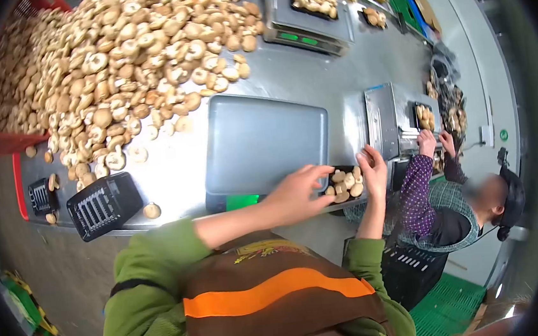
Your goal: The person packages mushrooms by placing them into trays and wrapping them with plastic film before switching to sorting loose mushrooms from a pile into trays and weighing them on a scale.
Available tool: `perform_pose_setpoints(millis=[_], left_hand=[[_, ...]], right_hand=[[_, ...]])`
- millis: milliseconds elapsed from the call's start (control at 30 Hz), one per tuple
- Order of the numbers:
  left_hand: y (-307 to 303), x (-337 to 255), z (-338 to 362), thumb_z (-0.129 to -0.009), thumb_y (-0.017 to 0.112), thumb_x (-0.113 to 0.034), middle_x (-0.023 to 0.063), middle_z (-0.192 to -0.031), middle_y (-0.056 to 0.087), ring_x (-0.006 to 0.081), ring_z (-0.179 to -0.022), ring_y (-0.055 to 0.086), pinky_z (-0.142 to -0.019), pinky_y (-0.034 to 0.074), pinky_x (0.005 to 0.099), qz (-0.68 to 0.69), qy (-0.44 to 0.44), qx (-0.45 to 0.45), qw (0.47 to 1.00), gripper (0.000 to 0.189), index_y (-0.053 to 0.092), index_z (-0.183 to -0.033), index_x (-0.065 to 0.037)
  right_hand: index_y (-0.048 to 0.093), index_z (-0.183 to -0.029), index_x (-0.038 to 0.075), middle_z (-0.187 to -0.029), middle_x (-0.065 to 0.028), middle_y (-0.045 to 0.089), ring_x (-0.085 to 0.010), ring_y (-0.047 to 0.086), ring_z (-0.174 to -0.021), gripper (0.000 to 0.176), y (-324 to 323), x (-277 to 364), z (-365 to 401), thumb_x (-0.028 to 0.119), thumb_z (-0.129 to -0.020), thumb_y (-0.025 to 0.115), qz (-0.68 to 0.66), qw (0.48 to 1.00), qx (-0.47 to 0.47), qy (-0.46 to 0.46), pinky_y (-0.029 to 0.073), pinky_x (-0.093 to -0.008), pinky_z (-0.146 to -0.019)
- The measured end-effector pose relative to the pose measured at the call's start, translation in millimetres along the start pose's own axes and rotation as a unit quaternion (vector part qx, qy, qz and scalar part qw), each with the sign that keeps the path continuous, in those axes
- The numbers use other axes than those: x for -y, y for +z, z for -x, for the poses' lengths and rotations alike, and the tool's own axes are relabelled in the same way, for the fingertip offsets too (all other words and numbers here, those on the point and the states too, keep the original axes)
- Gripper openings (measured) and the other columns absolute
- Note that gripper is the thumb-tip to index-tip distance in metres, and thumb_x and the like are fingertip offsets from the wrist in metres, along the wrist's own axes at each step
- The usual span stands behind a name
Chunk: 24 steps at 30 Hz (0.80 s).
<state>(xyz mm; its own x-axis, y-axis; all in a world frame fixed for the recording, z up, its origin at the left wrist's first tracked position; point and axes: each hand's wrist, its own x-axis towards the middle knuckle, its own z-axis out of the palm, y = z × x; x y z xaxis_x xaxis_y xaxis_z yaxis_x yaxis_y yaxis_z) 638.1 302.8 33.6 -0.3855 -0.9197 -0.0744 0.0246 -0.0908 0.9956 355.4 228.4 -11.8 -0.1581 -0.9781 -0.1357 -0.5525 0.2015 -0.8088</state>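
Note:
A small black tray of mushrooms (345, 185) is between my two hands at the table's near edge, just right of the scale. My left hand (294, 198) curls around its left end, thumb and fingers at the two corners. Along its right end is my right hand (374, 173), fingers bent and cupped against the side. Parts of the tray's rim are hidden by my fingers. The scale (267, 142) has a wide grey platform with nothing on it and a lit green display (242, 202).
A large mushroom heap (125, 59) spills from a red crate (7, 141). Black empty trays (103, 205) lie at left, beside a loose mushroom (152, 211). Another scale (305, 33) bears a filled tray. At right, a person in a purple sleeve (416, 184) works near another tray (425, 116).

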Motion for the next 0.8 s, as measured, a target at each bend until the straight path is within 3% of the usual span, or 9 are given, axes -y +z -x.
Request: perform_pose_setpoints(millis=[100,200,233,367,467,567,667,767,800], left_hand=[[-89.0,-4.9,86.0,-0.083,0.064,-0.011,0.0097,-0.113,0.056,0.0175,-0.099,0.059,-0.083,0.050,0.0297,-0.056,0.014,-0.148,0.987,0.039,0.053,-0.120,-0.005],[-192.9,9.6,180.3,-0.082,0.066,-0.005,0.0048,-0.095,0.064,0.0107,-0.080,0.062,-0.071,0.048,0.0232,-0.128,0.013,-0.403,0.906,0.032,0.058,-0.114,-0.006],[-227.9,-6.7,210.5,-0.085,0.063,-0.005,0.0047,-0.099,0.063,0.0094,-0.085,0.060,-0.074,0.048,0.0226,-0.091,-0.039,-0.474,0.875,0.027,0.059,-0.111,-0.004],[-374.1,62.0,356.2,-0.088,0.061,-0.012,0.0047,-0.101,0.062,0.0097,-0.091,0.058,-0.081,0.045,0.0223,-0.145,-0.027,-0.631,0.762,0.026,0.059,-0.112,-0.002],[-425.7,127.0,457.9,-0.087,0.063,-0.017,0.0072,-0.097,0.062,0.0130,-0.087,0.059,-0.078,0.046,0.0251,-0.156,-0.123,-0.649,0.734,0.030,0.059,-0.111,0.000],[-433.4,179.8,523.1,-0.077,0.073,-0.027,0.0130,-0.086,0.061,0.0223,-0.080,0.060,-0.074,0.047,0.0321,-0.275,-0.376,-0.535,0.704,0.050,0.055,-0.113,0.002],[-391.1,163.5,503.2,-0.074,0.075,-0.023,0.0142,-0.096,0.060,0.0251,-0.086,0.059,-0.079,0.047,0.0341,-0.189,-0.397,-0.453,0.776,0.053,0.053,-0.117,0.000],[-350.1,160.2,471.6,-0.064,0.076,-0.004,0.0167,-0.114,0.051,0.0327,-0.107,0.050,-0.091,0.041,0.0398,-0.257,-0.255,-0.350,0.864,0.063,0.050,-0.121,-0.004],[-346.0,171.6,468.0,-0.063,0.074,-0.002,0.0166,-0.111,0.052,0.0340,-0.105,0.050,-0.090,0.041,0.0402,-0.318,-0.230,-0.363,0.845,0.060,0.051,-0.118,-0.004]], right_hand=[[0.054,-0.120,0.002,-0.108,-0.0097,0.061,-0.0136,0.059,-0.092,0.040,117.4,126.2,61.4,0.009,-0.083,0.066,-0.099,0.986,0.095,-0.094,0.048,-0.0269,-0.081],[0.056,-0.115,0.004,-0.101,-0.0072,0.062,-0.0126,0.060,-0.088,0.033,234.1,190.3,130.8,0.012,-0.084,0.065,-0.105,0.899,0.410,-0.113,0.048,-0.0259,-0.077],[0.056,-0.111,0.003,-0.090,-0.0071,0.063,-0.0133,0.060,-0.083,0.033,279.3,192.2,151.9,0.019,-0.085,0.067,-0.109,0.860,0.489,-0.101,0.049,-0.0269,-0.075],[0.054,-0.098,-0.001,-0.080,-0.0099,0.062,-0.0152,0.060,-0.070,0.044,409.0,183.9,216.8,0.035,-0.080,0.072,-0.028,0.867,0.493,-0.067,0.050,-0.0290,-0.067],[0.054,-0.092,0.000,-0.075,-0.0072,0.059,-0.0143,0.058,-0.066,0.043,434.4,186.1,250.0,0.030,-0.073,0.078,0.010,0.909,0.399,-0.119,0.050,-0.0276,-0.062],[0.054,-0.086,0.001,-0.070,-0.0060,0.059,-0.0143,0.057,-0.059,0.039,436.2,192.2,261.0,0.024,-0.070,0.080,0.074,0.927,0.331,-0.160,0.049,-0.0273,-0.058],[0.053,-0.072,0.002,-0.058,-0.0055,0.057,-0.0158,0.053,-0.048,0.034,425.7,199.0,271.9,0.023,-0.069,0.080,0.087,0.950,0.275,-0.121,0.046,-0.0297,-0.050],[0.051,-0.064,0.004,-0.055,-0.0070,0.054,-0.0199,0.053,-0.048,0.036,431.1,200.5,285.3,0.023,-0.068,0.080,0.148,0.949,0.242,-0.135,0.044,-0.0325,-0.048],[0.049,-0.060,0.004,-0.055,-0.0087,0.054,-0.0251,0.053,-0.049,0.037,436.8,198.1,285.6,0.023,-0.068,0.080,0.151,0.949,0.216,-0.174,0.042,-0.0355,-0.047]])
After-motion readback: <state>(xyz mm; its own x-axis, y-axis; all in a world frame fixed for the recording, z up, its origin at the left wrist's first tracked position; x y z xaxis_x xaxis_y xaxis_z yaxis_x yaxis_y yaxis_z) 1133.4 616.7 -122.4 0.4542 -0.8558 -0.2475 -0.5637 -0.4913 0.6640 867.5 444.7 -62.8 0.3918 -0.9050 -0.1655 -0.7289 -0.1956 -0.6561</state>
